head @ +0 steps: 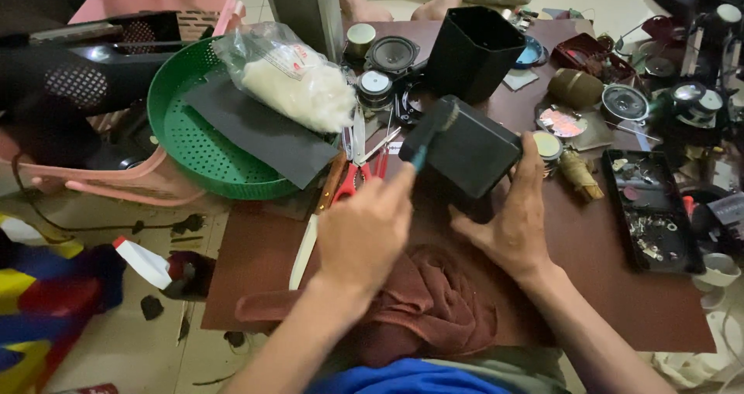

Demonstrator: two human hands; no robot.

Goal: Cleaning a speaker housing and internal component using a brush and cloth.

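From my remote seat: left hand [363, 235] clenched round the handle of a brush [428, 133], bristle head up against the top edge of a small black box [473, 152]. Right hand [511, 223] grasping that box from its right side, thumb up along the near right edge, fingers under it. Box tilted, held just above the brown table [620, 285], near the middle.

Under both wrists, a rumpled dark red cloth [434, 301] reaching the table's near edge. Left of the left hand, scissors with red handles [358, 169] and a long pale strip [304, 251] lying toward the near edge. Bare table shows to the left of the strip and again to the right of the right forearm; those are the only open patches I see.

Behind the box, a taller black tub [471, 53], open end up, just apart from it. Loose round speakers [391, 53] beside the tub. Far left, a green basket [194, 138] overhanging the table's left edge, carrying a dark sheet [260, 130] and a clear bag of white stuff [291, 76]. A pink basket [155, 6] sits behind it.

Right side crowded: a black tray [651, 208] of small parts near the right edge, more speaker parts beyond. On the floor to the left, a white bottle with a red cap [143, 262].
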